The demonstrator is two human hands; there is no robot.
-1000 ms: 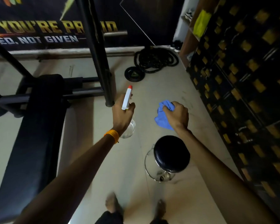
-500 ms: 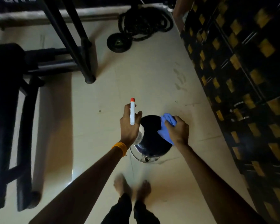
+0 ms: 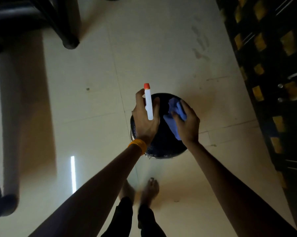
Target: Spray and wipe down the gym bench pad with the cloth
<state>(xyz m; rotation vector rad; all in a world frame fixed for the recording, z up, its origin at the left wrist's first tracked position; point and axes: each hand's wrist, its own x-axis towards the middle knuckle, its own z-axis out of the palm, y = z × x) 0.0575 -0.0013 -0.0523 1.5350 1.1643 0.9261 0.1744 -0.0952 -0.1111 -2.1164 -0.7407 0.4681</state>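
Tile floor (image 3: 161, 48), pale; left hand (image 3: 144, 120) grips bottle (image 3: 148, 105), right hand (image 3: 188, 124) clamps cloth (image 3: 174, 104) on black pad (image 3: 165, 142).

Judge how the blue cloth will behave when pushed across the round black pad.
Probably floppy: the blue cloth is crumpled into folds under the right hand. Likely light: it looks thin where its edge trails past the grip. Pushed over the round black pad, it may bunch up rather than slide flat.
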